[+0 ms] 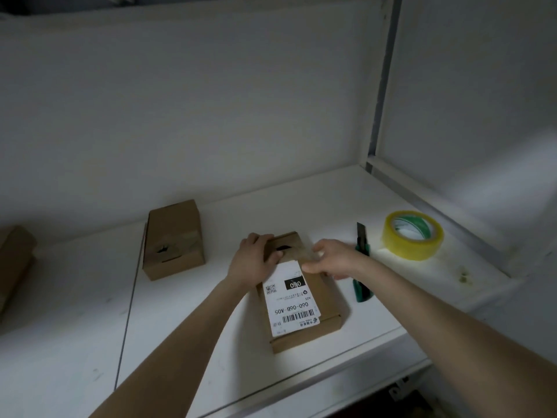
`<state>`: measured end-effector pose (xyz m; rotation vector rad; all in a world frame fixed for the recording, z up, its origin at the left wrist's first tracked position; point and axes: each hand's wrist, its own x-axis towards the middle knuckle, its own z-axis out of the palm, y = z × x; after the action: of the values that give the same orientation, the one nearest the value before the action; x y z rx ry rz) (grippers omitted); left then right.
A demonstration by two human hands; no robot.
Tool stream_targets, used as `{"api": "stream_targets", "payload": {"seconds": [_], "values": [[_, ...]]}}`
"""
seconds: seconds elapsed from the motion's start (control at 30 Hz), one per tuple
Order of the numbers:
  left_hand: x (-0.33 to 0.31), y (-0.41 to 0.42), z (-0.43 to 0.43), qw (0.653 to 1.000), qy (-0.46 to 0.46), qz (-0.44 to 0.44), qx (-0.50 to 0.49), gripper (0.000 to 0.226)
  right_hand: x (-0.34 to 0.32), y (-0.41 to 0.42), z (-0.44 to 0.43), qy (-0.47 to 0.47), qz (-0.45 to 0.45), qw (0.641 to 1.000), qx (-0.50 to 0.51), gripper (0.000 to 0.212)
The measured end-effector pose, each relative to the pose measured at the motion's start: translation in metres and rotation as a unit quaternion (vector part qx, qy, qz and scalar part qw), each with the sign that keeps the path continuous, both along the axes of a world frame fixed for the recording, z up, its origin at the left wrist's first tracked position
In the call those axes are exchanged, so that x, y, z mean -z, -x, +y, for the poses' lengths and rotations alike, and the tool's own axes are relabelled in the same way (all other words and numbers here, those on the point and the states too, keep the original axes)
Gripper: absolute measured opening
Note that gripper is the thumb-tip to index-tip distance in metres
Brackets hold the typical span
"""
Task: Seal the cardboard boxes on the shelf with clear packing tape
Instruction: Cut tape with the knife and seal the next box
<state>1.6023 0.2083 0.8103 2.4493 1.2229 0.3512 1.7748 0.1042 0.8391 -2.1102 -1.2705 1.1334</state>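
Both bare forearms reach in and angle toward each other. Left hand [256,259] is palm down, fingers curled over the box [327,300] at its far end. Right hand [333,260] grips the opposite edge, thumb lying across the top.

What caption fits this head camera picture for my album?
Left hand and right hand grip the far end of a labelled box on a shelf, cutter and tape roll beside.
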Motion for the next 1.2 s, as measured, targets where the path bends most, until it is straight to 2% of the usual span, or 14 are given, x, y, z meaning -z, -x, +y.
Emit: {"api": "stream_targets", "payload": {"seconds": [0.03, 0.1, 0.23, 0.33, 0.5, 0.73, 0.87, 1.07, 1.2], "values": [[0.004, 0.003, -0.004, 1.000, -0.002, -0.027, 0.002, 0.052, 0.004, 0.003, 0.002, -0.019, 0.022, 0.999, 0.024, 0.071], [0.009, 0.007, -0.009, 0.998, -0.008, -0.059, 0.001, 0.048, 0.010, 0.012, 0.006, -0.048, 0.086, 0.994, 0.049, 0.072], [0.012, 0.013, -0.014, 0.995, -0.020, -0.097, -0.003, 0.042, 0.009, 0.020, 0.007, -0.064, 0.186, 0.978, 0.073, 0.033], [0.016, 0.015, -0.017, 0.992, -0.053, -0.110, 0.030, 0.037, 0.008, 0.019, 0.009, -0.054, 0.238, 0.964, 0.105, 0.025], [0.018, 0.012, -0.020, 0.993, -0.060, -0.084, 0.049, 0.033, 0.017, 0.021, 0.013, -0.057, 0.212, 0.969, 0.116, 0.021], [0.015, 0.012, -0.018, 0.995, -0.066, -0.036, 0.062, 0.033, 0.023, 0.018, 0.013, -0.062, 0.231, 0.965, 0.112, 0.014], [0.008, 0.009, -0.018, 0.989, -0.119, 0.038, 0.085, 0.042, 0.025, 0.018, 0.012, -0.067, 0.237, 0.962, 0.118, 0.012], [0.003, 0.003, -0.023, 0.989, -0.096, 0.081, 0.075, 0.042, 0.028, 0.018, 0.012, -0.070, 0.229, 0.963, 0.120, 0.010], [0.001, 0.002, -0.024, 0.990, -0.085, 0.086, 0.072, 0.041, 0.030, 0.019, 0.012, -0.070, 0.225, 0.964, 0.127, 0.020]]}}
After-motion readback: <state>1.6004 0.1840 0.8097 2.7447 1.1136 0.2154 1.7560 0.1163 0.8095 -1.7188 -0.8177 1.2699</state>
